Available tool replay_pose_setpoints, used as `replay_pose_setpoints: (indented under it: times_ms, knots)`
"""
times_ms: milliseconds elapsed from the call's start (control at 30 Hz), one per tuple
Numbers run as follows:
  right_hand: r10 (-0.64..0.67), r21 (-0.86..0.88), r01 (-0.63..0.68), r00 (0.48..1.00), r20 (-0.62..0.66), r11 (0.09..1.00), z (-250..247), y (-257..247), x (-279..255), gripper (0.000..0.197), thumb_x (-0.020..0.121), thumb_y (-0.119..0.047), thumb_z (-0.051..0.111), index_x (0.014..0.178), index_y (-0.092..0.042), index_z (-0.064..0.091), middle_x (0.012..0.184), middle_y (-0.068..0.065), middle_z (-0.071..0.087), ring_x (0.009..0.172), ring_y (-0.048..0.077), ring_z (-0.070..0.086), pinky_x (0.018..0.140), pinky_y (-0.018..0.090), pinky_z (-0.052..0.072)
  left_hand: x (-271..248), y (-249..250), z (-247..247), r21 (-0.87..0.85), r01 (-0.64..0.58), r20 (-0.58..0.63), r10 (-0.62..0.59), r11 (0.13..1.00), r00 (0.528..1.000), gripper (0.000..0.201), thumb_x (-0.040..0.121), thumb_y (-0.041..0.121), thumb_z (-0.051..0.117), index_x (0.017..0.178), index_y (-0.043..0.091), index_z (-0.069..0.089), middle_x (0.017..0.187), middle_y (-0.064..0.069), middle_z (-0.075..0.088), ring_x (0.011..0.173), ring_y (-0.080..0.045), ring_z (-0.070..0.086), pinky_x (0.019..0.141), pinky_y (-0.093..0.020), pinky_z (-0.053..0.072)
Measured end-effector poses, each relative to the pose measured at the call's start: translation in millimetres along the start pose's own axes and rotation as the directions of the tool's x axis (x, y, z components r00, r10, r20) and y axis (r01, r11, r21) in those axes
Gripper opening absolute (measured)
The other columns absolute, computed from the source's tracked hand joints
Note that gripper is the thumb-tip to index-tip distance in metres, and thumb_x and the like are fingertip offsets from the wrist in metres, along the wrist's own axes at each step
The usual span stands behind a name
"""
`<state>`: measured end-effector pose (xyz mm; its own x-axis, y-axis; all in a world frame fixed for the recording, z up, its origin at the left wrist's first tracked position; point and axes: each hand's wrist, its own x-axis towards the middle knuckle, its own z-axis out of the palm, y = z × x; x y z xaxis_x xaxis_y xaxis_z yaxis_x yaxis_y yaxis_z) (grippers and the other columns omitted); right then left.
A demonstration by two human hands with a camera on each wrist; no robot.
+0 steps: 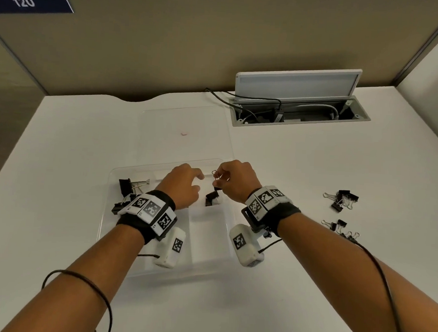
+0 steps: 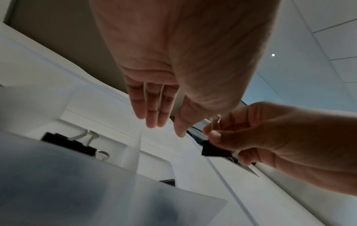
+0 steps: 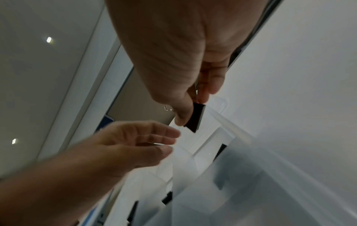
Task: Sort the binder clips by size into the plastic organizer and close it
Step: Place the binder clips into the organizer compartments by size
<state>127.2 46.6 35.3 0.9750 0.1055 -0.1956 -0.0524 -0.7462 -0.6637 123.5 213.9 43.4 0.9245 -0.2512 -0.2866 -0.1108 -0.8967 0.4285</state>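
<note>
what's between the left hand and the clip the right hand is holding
Nothing: in the left wrist view only open air separates the left hand from the binder clip pinched by the right hand.

1. The right hand (image 3: 183, 61) reaches in from the top of the right wrist view; its grip pinches a black binder clip (image 3: 196, 117) between thumb and fingertips.
2. The clip's black body hangs just below the grip, and a bit of its wire handle shows to the left of the thumb.
3. The left hand (image 3: 131, 146) comes in from the lower left, fingers loosely extended and holding nothing, their tips just below and left of the grip, apart from the clip.
4. Beneath the grip lies the translucent plastic organizer (image 3: 241, 137), with dividers and dark clip shapes (image 3: 168, 198) showing blurred in its compartments.
5. The white desk (image 3: 299, 76) spreads to the right of the grip.
</note>
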Motion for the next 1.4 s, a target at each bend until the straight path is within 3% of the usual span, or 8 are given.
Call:
replay_pose_setpoints:
  times_ms: [233,367,467,667,800,933,1133,1400]
  knots:
    - [0.000,-0.269,0.034,0.992,0.127,0.962,26.6,-6.5,9.1,0.013,0.083,-0.015,0.065,0.094,-0.010,0.069,0.098,0.012,0.070,0.088,0.030,0.066,0.079,0.035,0.055,-43.3,-25.9,3.3,0.034,0.015,-0.059,-0.013,0.999,0.998,0.039,0.086,0.029,0.061,0.124,0.020,0.058,0.127,-0.007,0.052,0.121,-0.026,0.047,0.102,-0.043,0.041]
    - [0.003,-0.341,0.064,0.981,0.193,0.938,33.2,-8.0,9.1,0.026,0.083,-0.008,0.059,0.108,-0.012,0.066,0.106,0.011,0.067,0.092,0.030,0.066,0.080,0.036,0.056,-67.1,-35.4,11.7,0.036,0.031,-0.090,-0.028,0.999,0.996,0.047,0.088,0.035,0.059,0.132,0.020,0.052,0.129,-0.005,0.050,0.123,-0.025,0.045,0.105,-0.041,0.038]
    - [-0.003,-0.327,0.072,0.979,0.206,0.942,30.6,-7.4,4.3,0.036,0.082,-0.013,0.060,0.119,-0.015,0.060,0.117,0.009,0.063,0.103,0.028,0.063,0.087,0.034,0.053,-78.7,-35.6,16.1,0.003,0.033,-0.116,-0.033,0.999,0.993,0.051,0.093,0.038,0.051,0.140,0.019,0.043,0.132,-0.004,0.048,0.126,-0.024,0.042,0.106,-0.041,0.036]
    - [-0.019,-0.153,0.029,0.998,0.068,0.988,7.8,-5.2,-34.5,0.037,0.087,-0.014,0.054,0.123,-0.017,0.059,0.126,0.006,0.061,0.114,0.023,0.058,0.098,0.035,0.048,-89.2,-21.3,26.0,-0.028,-0.024,-0.112,0.021,0.999,0.993,0.056,0.093,0.045,0.049,0.142,0.020,0.040,0.143,-0.004,0.043,0.133,-0.024,0.036,0.110,-0.039,0.031]
    - [-0.030,-0.129,0.024,0.999,-0.040,0.991,-7.0,15.4,-73.4,0.035,0.088,-0.016,0.055,0.123,-0.018,0.059,0.124,0.006,0.061,0.116,0.022,0.055,0.099,0.034,0.044,-90.4,2.0,35.1,-0.026,-0.106,-0.113,0.102,0.994,0.988,0.054,0.091,0.045,0.053,0.138,0.020,0.044,0.136,-0.001,0.046,0.129,-0.021,0.040,0.107,-0.035,0.033]
    - [0.062,-0.083,-0.073,0.990,-0.131,0.994,-17.0,50.1,-107.4,0.034,0.087,-0.018,0.057,0.122,-0.020,0.060,0.122,0.003,0.060,0.114,0.020,0.055,0.100,0.035,0.044,-86.4,35.3,45.7,-0.021,-0.174,-0.093,0.172,0.984,0.981,0.056,0.090,0.045,0.054,0.139,0.021,0.043,0.135,-0.001,0.044,0.127,-0.020,0.039,0.107,-0.032,0.032]
    - [0.160,-0.075,-0.177,0.970,-0.184,0.981,-39.6,107.7,-135.5,0.033,0.087,-0.019,0.057,0.120,-0.021,0.059,0.117,0.004,0.059,0.110,0.020,0.056,0.092,0.029,0.043,-80.4,94.4,72.1,-0.031,-0.262,-0.044,0.260,0.965,0.965,0.055,0.089,0.046,0.055,0.138,0.023,0.043,0.135,0.000,0.043,0.128,-0.019,0.038,0.108,-0.033,0.032]
    - [0.255,-0.059,-0.272,0.945,-0.207,0.960,-88.9,185.7,-138.9,0.038,0.084,-0.018,0.058,0.122,-0.018,0.058,0.123,0.009,0.057,0.113,0.025,0.055,0.095,0.034,0.045,-57.2,176.9,126.5,-0.002,-0.247,0.105,0.245,0.969,0.964,0.058,0.089,0.045,0.053,0.140,0.021,0.037,0.137,-0.004,0.041,0.131,-0.022,0.035,0.109,-0.037,0.032]
